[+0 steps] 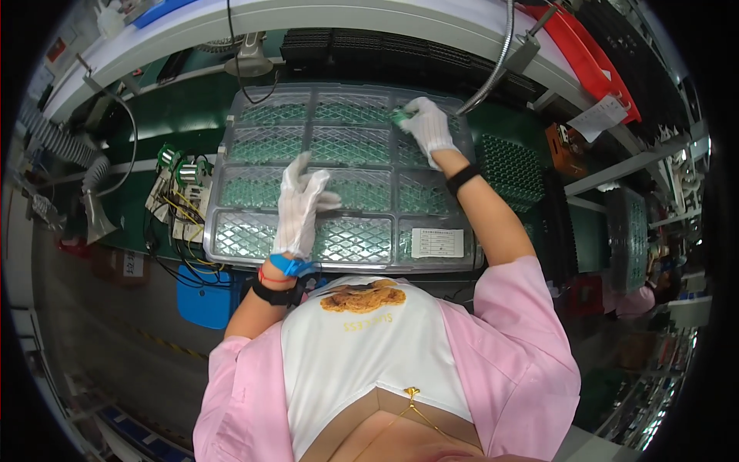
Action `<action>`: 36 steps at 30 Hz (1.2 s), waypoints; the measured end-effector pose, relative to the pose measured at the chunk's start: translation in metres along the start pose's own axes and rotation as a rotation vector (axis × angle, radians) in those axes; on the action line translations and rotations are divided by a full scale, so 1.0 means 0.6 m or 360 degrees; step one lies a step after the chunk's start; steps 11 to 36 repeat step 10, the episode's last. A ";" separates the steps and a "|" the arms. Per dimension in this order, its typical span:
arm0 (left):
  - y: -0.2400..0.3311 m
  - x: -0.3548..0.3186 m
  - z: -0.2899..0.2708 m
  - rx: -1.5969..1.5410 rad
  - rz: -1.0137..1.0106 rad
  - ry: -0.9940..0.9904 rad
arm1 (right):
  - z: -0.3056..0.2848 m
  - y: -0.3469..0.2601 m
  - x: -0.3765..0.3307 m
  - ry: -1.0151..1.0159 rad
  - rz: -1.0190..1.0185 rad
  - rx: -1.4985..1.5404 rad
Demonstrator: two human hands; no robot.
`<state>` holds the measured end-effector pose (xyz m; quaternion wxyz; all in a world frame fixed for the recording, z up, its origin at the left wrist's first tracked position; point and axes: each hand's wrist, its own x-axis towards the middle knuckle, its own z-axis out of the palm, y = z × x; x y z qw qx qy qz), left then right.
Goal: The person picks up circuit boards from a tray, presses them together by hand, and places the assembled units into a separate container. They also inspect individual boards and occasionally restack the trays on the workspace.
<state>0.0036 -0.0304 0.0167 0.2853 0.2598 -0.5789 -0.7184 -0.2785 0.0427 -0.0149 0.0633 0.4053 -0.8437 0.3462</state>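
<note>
A wide clear plastic box lies across the bench in front of me, divided into several compartments filled with green parts under a lattice pattern. My left hand, in a white glove, rests over its near-left part with the fingers stretched and apart, holding nothing. At the far-right compartment, my right hand, also gloved, pinches a small green piece that looks like a circuit board. A white printed label sits on the near-right corner of the box.
Wire spools and cables lie left of the box. Black trays line the back under a shelf. A bendable metal tube hangs at the back right. Rows of green parts stand to the right. A red bin is above them.
</note>
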 end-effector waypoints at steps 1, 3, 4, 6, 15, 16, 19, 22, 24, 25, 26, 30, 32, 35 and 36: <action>-0.005 -0.005 -0.014 0.0032 -0.0014 -0.0031 | 0.007 0.030 0.009 0.0033 0.0022 0.0004; -0.016 -0.018 -0.033 0.0089 -0.0026 -0.0064 | 0.013 0.043 0.019 0.0044 0.0589 -0.0238; -0.022 -0.026 -0.040 0.0099 -0.0053 -0.0089 | 0.015 0.046 0.026 0.0065 0.0610 -0.0225; -0.033 -0.040 -0.051 0.0119 -0.0113 -0.0134 | 0.025 0.039 0.035 -0.0135 0.0709 -0.0293; -0.053 -0.045 -0.061 0.0104 -0.0199 -0.0173 | 0.039 0.056 0.042 -0.0424 0.0650 -0.0485; -0.053 -0.045 -0.061 0.0104 -0.0199 -0.0173 | 0.039 0.056 0.042 -0.0424 0.0650 -0.0485; -0.053 -0.045 -0.061 0.0104 -0.0199 -0.0173 | 0.039 0.056 0.042 -0.0424 0.0650 -0.0485; -0.053 -0.045 -0.061 0.0104 -0.0199 -0.0173 | 0.039 0.056 0.042 -0.0424 0.0650 -0.0485; -0.053 -0.045 -0.061 0.0104 -0.0199 -0.0173 | 0.039 0.056 0.042 -0.0424 0.0650 -0.0485; -0.053 -0.045 -0.061 0.0104 -0.0199 -0.0173 | 0.039 0.056 0.042 -0.0424 0.0650 -0.0485; -0.053 -0.045 -0.061 0.0104 -0.0199 -0.0173 | 0.039 0.056 0.042 -0.0424 0.0650 -0.0485; -0.053 -0.045 -0.061 0.0104 -0.0199 -0.0173 | 0.039 0.056 0.042 -0.0424 0.0650 -0.0485; -0.053 -0.045 -0.061 0.0104 -0.0199 -0.0173 | 0.039 0.056 0.042 -0.0424 0.0650 -0.0485; -0.053 -0.045 -0.061 0.0104 -0.0199 -0.0173 | 0.039 0.056 0.042 -0.0424 0.0650 -0.0485; -0.053 -0.045 -0.061 0.0104 -0.0199 -0.0173 | 0.039 0.056 0.042 -0.0424 0.0650 -0.0485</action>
